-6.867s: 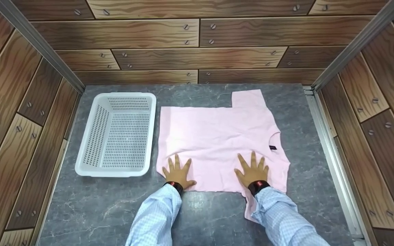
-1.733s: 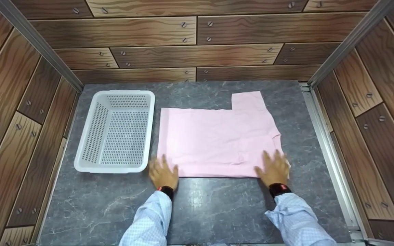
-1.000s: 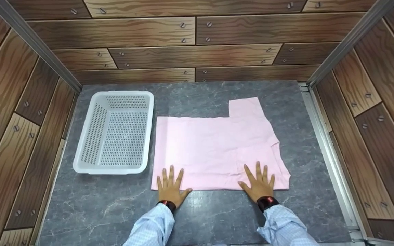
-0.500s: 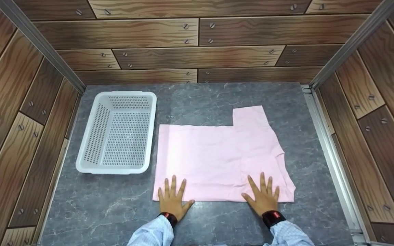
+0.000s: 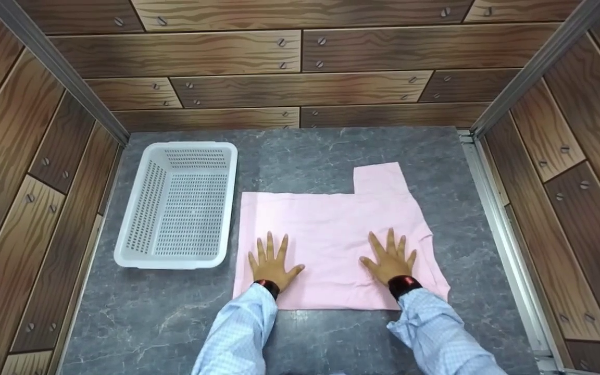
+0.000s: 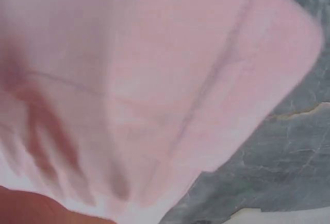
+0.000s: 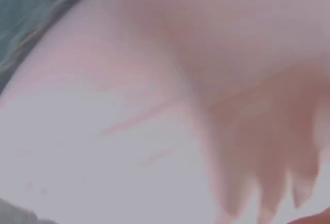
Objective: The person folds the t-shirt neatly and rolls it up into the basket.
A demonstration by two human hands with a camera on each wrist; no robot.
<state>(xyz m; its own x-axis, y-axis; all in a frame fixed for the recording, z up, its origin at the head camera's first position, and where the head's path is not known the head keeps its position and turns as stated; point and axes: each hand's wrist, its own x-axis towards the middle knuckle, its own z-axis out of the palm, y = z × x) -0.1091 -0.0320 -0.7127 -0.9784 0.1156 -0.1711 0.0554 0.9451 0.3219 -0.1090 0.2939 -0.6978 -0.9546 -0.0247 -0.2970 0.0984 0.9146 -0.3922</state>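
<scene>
A pink T-shirt (image 5: 326, 224) lies flat, its hem to the left and its neck end to the right. One sleeve (image 5: 380, 178) sticks out at the far side, while the near side is folded in to a straight edge. My left hand (image 5: 273, 266) lies with spread fingers on the shirt's lower left part. On its lower right part, my right hand (image 5: 389, 260) rests the same way. Both wrist views are blurred; pink cloth (image 6: 170, 74) fills most of the left one, and shadows fall on the cloth (image 7: 93, 147) in the right one.
A white perforated plastic basket (image 5: 231, 208) stands left of the shirt with nothing in it. The grey marbled tabletop (image 5: 300, 344) is enclosed by wood-patterned walls (image 5: 300, 52) at the back and both sides. A metal rail (image 5: 508, 245) runs along the right edge.
The shirt's near side and sleeve were folded inward since the earliest frame. Later the shirt slid toward me under both hands. Most recently, my hands moved farther up onto the cloth.
</scene>
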